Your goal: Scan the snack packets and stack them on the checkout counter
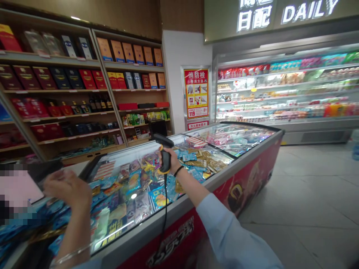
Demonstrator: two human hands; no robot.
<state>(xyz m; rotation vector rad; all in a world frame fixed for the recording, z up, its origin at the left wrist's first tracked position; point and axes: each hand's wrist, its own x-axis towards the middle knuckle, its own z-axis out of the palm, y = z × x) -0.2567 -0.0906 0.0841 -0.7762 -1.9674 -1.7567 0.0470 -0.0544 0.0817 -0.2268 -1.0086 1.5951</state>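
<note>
Our right arm [193,188], bare below a pale blue cloth shirt sleeve [235,235], reaches in from 5 o'clock toward the middle of the view. A thin black wristband [178,171] circles its wrist. Our right hand [173,160] is raised, its fingers wrapped firmly around the grip of a black handheld barcode scanner [165,155]. Our left arm [75,228] rises from 7 o'clock, with a thin silver-coloured bangle [71,254] on its wrist. Our left hand [67,189] is at 9 o'clock, well apart from the right, bent at the wrist with its fingers loosely curled; whether they hold anything, we cannot tell.
</note>
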